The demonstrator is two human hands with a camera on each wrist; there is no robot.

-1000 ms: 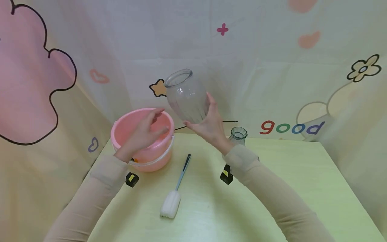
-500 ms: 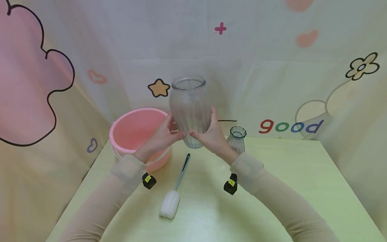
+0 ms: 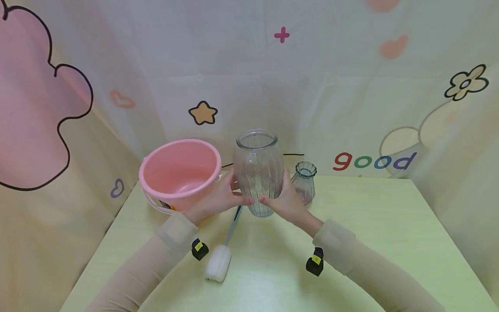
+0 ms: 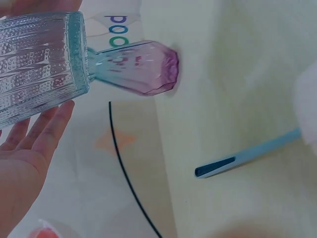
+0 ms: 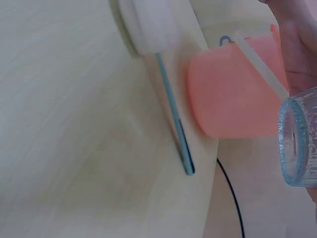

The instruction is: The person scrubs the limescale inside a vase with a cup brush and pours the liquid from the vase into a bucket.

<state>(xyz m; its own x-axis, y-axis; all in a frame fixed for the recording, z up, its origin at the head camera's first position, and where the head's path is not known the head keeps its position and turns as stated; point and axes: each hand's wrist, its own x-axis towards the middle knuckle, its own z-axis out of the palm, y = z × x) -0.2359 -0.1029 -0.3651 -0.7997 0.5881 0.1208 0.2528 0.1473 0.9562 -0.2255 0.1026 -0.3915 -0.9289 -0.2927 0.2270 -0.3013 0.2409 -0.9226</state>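
A large clear ribbed glass vase stands upright, mouth up, between both hands. My left hand grips its left side low down, thumb across the front. On the right side my right hand holds it the same way, the two thumbs almost meeting. Both wrist views show the vase's base raised above the tabletop. Beyond the right hand is a smaller glass vase with a scalloped rim, tinted purple at its foot in the left wrist view.
A pink bucket with a white handle stands at the back left. A bottle brush with a white head and blue handle lies on the pale table, in front of the vase. A printed curtain hangs behind.
My left hand has come from over the bucket to the vase and taken hold of it. The vase, earlier tilted in the right hand alone, is now upright, lower and further right.
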